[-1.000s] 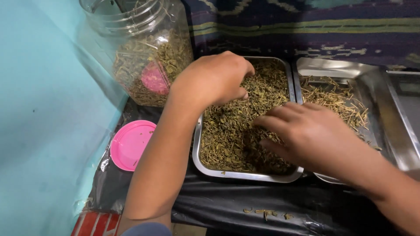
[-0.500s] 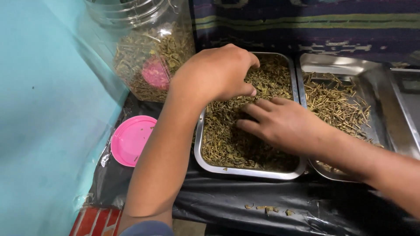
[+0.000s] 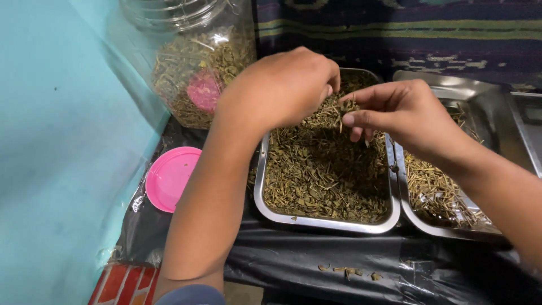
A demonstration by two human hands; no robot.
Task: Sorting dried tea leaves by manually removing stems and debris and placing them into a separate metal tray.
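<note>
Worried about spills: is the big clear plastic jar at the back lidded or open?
Open. The clear plastic jar shows a bare mouth, and a round pink lid lies apart on the black sheet.

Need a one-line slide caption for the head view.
Both hands, left hand and right hand, raised over a steel tray of dried leaves, pinching bits; stem-filled tray alongside.

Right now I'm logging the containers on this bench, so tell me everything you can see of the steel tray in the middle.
The steel tray is a shallow rectangular pan with rounded corners and a rolled, shiny rim. It sits flat on black plastic sheeting, its right edge against a second steel tray. It is filled nearly edge to edge with dried green-brown leaves and stems. The left hand and right hand are raised over its far end, the right pinching a stem.
</note>
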